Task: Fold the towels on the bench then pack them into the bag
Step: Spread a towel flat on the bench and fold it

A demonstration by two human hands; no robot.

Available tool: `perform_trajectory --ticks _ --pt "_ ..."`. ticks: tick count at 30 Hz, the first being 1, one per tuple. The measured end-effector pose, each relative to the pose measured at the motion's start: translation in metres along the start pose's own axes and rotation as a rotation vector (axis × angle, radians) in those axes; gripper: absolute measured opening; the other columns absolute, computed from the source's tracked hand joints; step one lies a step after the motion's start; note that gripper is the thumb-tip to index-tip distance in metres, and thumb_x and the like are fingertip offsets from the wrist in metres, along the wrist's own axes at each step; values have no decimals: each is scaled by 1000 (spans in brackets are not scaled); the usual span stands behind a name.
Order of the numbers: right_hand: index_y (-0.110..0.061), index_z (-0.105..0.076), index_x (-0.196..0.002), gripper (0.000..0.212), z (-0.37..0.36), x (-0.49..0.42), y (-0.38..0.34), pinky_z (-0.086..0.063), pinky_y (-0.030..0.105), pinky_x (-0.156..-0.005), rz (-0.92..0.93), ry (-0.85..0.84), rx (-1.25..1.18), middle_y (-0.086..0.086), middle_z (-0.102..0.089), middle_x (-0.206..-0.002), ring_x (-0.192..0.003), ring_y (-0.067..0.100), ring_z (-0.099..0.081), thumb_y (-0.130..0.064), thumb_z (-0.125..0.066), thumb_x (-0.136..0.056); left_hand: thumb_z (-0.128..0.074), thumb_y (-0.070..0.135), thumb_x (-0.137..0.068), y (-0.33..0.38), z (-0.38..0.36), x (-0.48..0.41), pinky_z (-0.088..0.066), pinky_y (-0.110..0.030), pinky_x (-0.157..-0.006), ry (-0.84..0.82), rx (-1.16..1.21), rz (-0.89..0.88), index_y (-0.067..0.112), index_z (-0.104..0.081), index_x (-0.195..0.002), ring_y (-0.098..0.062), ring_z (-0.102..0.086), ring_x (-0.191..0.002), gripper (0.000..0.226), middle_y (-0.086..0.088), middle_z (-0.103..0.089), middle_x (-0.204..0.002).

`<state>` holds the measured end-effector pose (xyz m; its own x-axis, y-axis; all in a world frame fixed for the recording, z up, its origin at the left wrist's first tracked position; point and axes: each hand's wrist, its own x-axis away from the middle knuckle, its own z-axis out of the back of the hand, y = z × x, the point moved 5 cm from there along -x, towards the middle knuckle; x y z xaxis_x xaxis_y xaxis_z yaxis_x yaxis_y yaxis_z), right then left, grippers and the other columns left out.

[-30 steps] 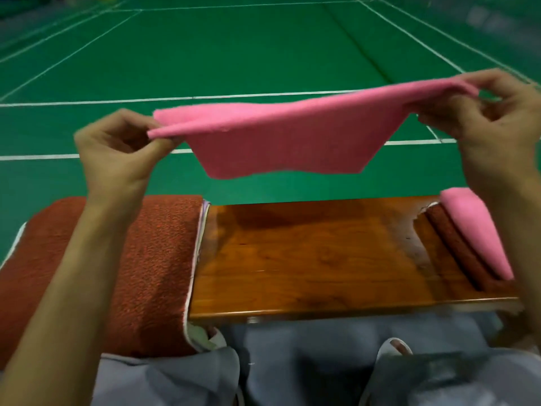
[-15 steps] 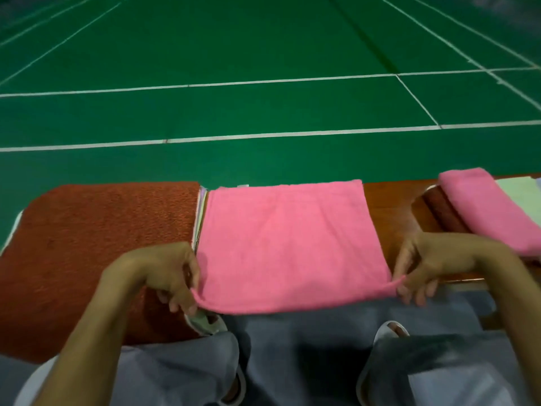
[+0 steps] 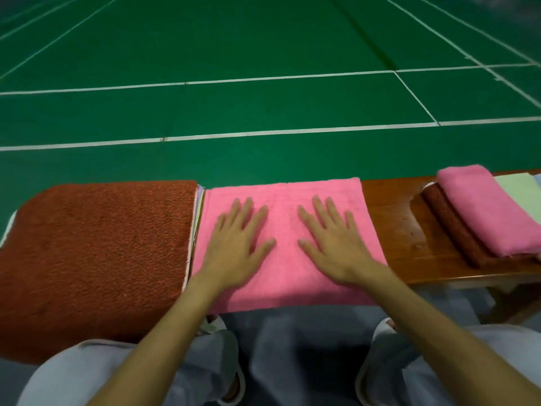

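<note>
Towel (image 3: 288, 273) (pink, folded) flat on bench (image 3: 392, 230) w/ both hands (image 3: 238, 244) (image 3: 332, 244) splayed, pressing.

The wooden bench (image 3: 392, 230) runs side to side. A pink towel (image 3: 287, 276) lies flat on it, directly under the spread fingers of the left hand (image 3: 237, 244) and the right hand (image 3: 330, 247), and its near edge reaches the bench's front. Just left of the left fingers sits a rust towel (image 3: 96, 253) atop a pile, with thin pale edges showing beside the pink towel. Right of the right fingers is bare wood, then a brown towel (image 3: 450, 232) folded long. A folded pink towel (image 3: 491, 212) lies on it, with a green towel (image 3: 518, 187) beyond.
</note>
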<state>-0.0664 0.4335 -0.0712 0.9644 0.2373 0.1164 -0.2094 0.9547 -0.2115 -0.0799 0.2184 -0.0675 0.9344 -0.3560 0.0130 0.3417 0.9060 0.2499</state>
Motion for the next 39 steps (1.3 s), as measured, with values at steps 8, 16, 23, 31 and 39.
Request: perform_trajectory --ticks 8,16,23,31,39 --pt "-35 9 -162 79 1 5 68 2 60 -125 -263 52 78 -3 17 -169 -156 30 16 -69 8 -90 0 71 -96 -44 -5 6 4 -48 -128 45 -68 211 27 3 -164 -23 16 -157 81 -5 13 -171" --pt "-15 -33 -155 63 26 14 65 -38 52 -107 -399 316 26 18 -43 -151 -135 38 -40 -50 -39 -103 -53 42 -100 -38 20 17 -36 -49 -113 314 170 388 2 -45 -143 -39 -40 -136 59 -24 -46 -148" --pt "-8 -62 -87 31 47 12 73 -48 39 -72 -673 168 -210 21 -68 -103 -90 38 -62 -38 -68 -86 -87 25 -79 -53 39 11 -51 -41 -76 223 352 623 2 -67 -108 -32 -63 -90 43 -11 -67 -98" --pt "-13 -56 -111 31 71 22 80 -48 27 -58 -431 227 -1109 2 -66 -70 -63 15 -64 3 -72 -89 -84 4 -79 -74 49 10 -51 -26 -53 167 1076 689 10 -69 -89 -18 -69 -69 18 -9 -73 -90" --pt "-1 -53 -136 52 121 54 60 -45 8 -44 -89 -2 -1275 -7 -61 -51 -42 -3 -55 24 -50 -91 -78 -15 -71 -77 101 21 -57 -17 -74 189 1115 310 13 -77 -105 -11 -73 -85 45 -13 -79 -98"
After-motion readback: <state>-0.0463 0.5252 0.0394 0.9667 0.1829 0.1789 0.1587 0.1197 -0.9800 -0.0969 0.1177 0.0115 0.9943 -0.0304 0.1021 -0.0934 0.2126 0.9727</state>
